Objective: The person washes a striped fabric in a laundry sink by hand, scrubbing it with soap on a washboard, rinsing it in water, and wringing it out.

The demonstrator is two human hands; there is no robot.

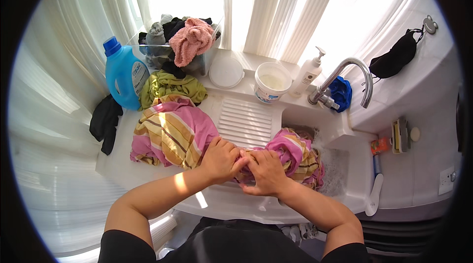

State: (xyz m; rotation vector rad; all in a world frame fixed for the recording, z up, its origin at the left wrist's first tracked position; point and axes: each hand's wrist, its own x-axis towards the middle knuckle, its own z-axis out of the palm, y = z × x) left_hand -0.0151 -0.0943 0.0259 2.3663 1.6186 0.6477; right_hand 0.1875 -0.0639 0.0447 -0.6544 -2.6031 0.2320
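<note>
A large pink cloth with yellow and brown stripes [172, 132] stretches across the white laundry sink [352, 179]. Its left part is bunched on the counter beside the ridged washboard [244, 122]; its right part hangs into the basin with sudsy water. My left hand [221, 158] is closed on the gathered middle of the cloth. Close against it, my right hand [265, 172] grips the same section, thumbs nearly touching. The cloth under my palms is hidden.
Behind the cloth lie a green garment [172, 88], a blue detergent bottle [125, 75] and a clear bin of clothes [157, 53]. Along the back stand a white tub [272, 83], a pump bottle [308, 73] and the curved faucet [364, 78]. A white-handled brush [374, 196] rests at right.
</note>
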